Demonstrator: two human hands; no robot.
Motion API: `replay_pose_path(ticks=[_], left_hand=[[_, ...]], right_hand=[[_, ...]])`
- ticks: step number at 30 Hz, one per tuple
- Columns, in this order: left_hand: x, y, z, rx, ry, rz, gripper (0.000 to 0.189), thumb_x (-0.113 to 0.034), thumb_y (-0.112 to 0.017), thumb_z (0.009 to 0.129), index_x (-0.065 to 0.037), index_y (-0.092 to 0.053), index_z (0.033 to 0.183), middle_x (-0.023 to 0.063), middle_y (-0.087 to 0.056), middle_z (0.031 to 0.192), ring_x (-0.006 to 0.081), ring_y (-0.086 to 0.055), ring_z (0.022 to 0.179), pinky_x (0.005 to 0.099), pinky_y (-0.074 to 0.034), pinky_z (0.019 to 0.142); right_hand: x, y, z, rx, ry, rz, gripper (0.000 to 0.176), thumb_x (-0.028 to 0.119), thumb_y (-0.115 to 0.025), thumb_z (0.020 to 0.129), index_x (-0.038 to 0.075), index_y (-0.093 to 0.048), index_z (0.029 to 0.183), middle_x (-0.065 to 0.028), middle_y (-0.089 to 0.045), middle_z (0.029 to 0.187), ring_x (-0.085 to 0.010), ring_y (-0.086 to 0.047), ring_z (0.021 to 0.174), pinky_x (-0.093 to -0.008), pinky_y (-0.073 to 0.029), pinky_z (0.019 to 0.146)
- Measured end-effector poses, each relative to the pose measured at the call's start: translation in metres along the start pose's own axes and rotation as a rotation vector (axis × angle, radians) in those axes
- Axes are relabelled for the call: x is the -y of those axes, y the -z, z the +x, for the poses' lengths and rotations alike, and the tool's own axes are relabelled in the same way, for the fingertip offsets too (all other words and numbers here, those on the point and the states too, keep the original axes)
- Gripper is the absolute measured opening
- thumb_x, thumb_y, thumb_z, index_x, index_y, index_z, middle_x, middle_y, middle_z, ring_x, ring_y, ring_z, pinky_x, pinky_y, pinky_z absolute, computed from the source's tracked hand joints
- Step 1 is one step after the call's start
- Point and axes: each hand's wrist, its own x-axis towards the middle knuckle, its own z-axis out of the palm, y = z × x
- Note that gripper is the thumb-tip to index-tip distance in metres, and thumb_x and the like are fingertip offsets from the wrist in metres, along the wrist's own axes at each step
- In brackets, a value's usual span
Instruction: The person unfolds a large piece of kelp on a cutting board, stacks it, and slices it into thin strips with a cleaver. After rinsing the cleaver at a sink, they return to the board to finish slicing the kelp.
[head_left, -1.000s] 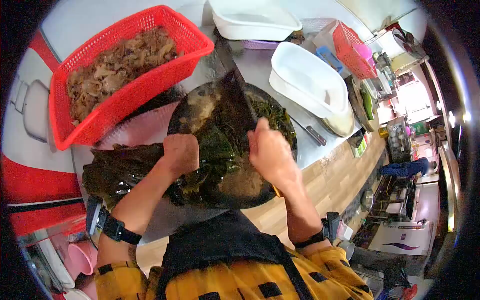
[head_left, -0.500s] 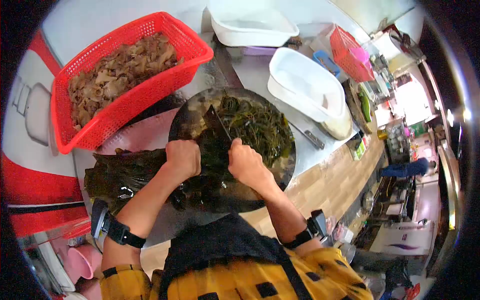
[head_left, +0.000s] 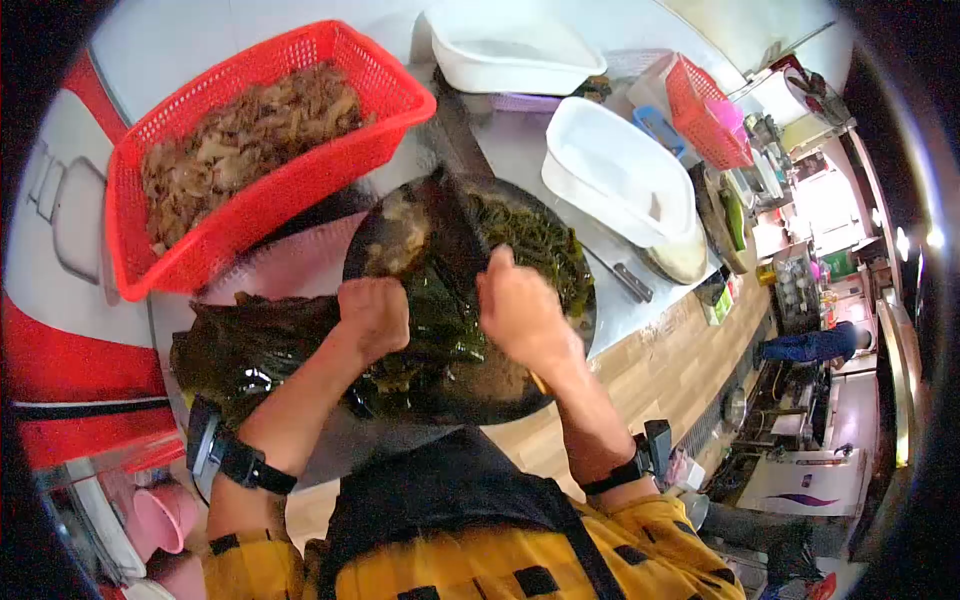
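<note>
My right hand (head_left: 525, 312) is wrapped around the handle of a dark-bladed kitchen knife (head_left: 459, 232), whose blade points away from me over a round chopping board (head_left: 395, 238). My left hand (head_left: 375, 318) is closed, its curled fingers pressing on wet, dark green kelp (head_left: 262, 345) just left of the blade. Whole sheets of it hang over the board's left side onto the counter. Cut kelp strips (head_left: 545, 250) lie in a heap on the board's far right, beyond the knife. The knife handle is mostly hidden in my fist.
A red perforated basket (head_left: 270, 225) of brownish food pieces stands at the far left. White tubs (head_left: 615, 170) sit behind the board, and another knife (head_left: 632, 282) lies to its right. Pink buckets (head_left: 165, 515) are low at left. A person (head_left: 815, 345) stands far right.
My right hand and the knife have shifted right, and the blade sits farther from my left hand. The left hand has stayed nearly in place on the kelp.
</note>
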Motion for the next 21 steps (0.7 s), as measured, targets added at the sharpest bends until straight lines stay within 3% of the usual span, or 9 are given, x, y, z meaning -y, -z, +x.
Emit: replay_pose_path(ticks=[1,3,5,6,11,13,15,19,21], left_hand=[[-0.005,0.018,-0.013,-0.21,0.014,-0.11,0.003,-0.013,-0.061,0.058,-0.01,-0.062,0.06,0.0111,-0.064,0.066,0.026,-0.065,0.062,0.0407,-0.045,0.048],[-0.005,0.025,-0.008,-0.205,-0.005,-0.08,0.005,-0.011,-0.06,0.059,-0.008,-0.063,0.061,0.0129,-0.064,0.066,0.0261,-0.065,0.062,0.0413,-0.045,0.048],[-0.009,0.054,-0.004,0.225,0.035,-0.114,0.008,-0.011,-0.059,0.059,-0.006,-0.065,0.063,0.0154,-0.064,0.066,0.0278,-0.065,0.063,0.0419,-0.046,0.05],[-0.01,0.048,-0.005,0.232,0.033,-0.112,0.008,-0.011,-0.059,0.059,-0.006,-0.065,0.063,0.0154,-0.064,0.066,0.0278,-0.065,0.063,0.0419,-0.046,0.05],[-0.01,0.05,-0.007,0.129,0.098,-0.115,0.012,-0.011,-0.063,0.06,-0.007,-0.069,0.069,0.0137,-0.068,0.073,0.0276,-0.069,0.073,0.0383,-0.053,0.059],[-0.011,0.049,-0.005,0.119,0.109,-0.105,0.011,-0.011,-0.063,0.06,-0.007,-0.069,0.069,0.0132,-0.069,0.076,0.0282,-0.069,0.076,0.0376,-0.054,0.062],[-0.013,0.059,-0.005,0.234,0.112,-0.076,0.01,-0.01,-0.062,0.061,-0.007,-0.068,0.067,0.0145,-0.068,0.077,0.0296,-0.068,0.076,0.0384,-0.053,0.063],[-0.01,0.039,-0.004,0.088,0.149,-0.108,0.01,-0.011,-0.063,0.061,-0.006,-0.068,0.069,0.0167,-0.068,0.076,0.0294,-0.068,0.076,0.0381,-0.054,0.063],[-0.01,0.047,-0.01,0.055,0.119,-0.145,0.011,-0.013,-0.064,0.061,-0.006,-0.067,0.069,0.0172,-0.067,0.073,0.0303,-0.068,0.073,0.0381,-0.054,0.062]], right_hand=[[0.006,0.007,-0.006,-0.016,-0.076,0.028,0.019,0.014,-0.05,0.089,-0.005,-0.047,0.091,-0.028,-0.062,0.076,-0.0449,-0.061,0.074,-0.0522,-0.049,0.063],[-0.005,-0.043,-0.002,0.11,-0.101,-0.097,0.013,0.007,-0.049,0.085,-0.005,-0.046,0.09,-0.0273,-0.062,0.076,-0.0447,-0.062,0.073,-0.0509,-0.051,0.065],[-0.008,-0.058,0.001,0.138,-0.082,-0.033,0.013,0.005,-0.05,0.083,-0.004,-0.046,0.092,-0.0262,-0.062,0.077,-0.0457,-0.062,0.075,-0.0504,-0.051,0.069],[-0.023,-0.062,0.005,0.086,-0.034,-0.016,0.015,0.009,-0.051,0.085,-0.004,-0.047,0.093,-0.0264,-0.062,0.077,-0.0452,-0.061,0.078,-0.0517,-0.05,0.071],[0.001,0.003,-0.004,-0.016,-0.103,0.032,0.02,0.016,-0.052,0.089,-0.003,-0.045,0.091,-0.0255,-0.061,0.074,-0.044,-0.062,0.074,-0.0529,-0.049,0.065],[-0.02,-0.052,-0.001,0.062,-0.088,-0.077,0.018,0.012,-0.05,0.088,-0.004,-0.046,0.092,-0.0266,-0.06,0.071,-0.0459,-0.061,0.075,-0.0528,-0.049,0.066],[-0.031,-0.059,0.002,0.101,-0.061,-0.015,0.017,0.013,-0.05,0.089,-0.004,-0.047,0.092,-0.0278,-0.06,0.073,-0.0466,-0.06,0.075,-0.0528,-0.049,0.068],[-0.025,-0.017,0.003,0.069,0.029,0.006,0.018,0.013,-0.053,0.088,-0.003,-0.046,0.093,-0.0271,-0.06,0.073,-0.0459,-0.06,0.075,-0.053,-0.048,0.067],[-0.009,0.003,-0.008,-0.02,-0.113,0.005,0.019,0.014,-0.051,0.089,-0.004,-0.045,0.092,-0.0268,-0.06,0.07,-0.0465,-0.06,0.073,-0.0523,-0.048,0.064]])
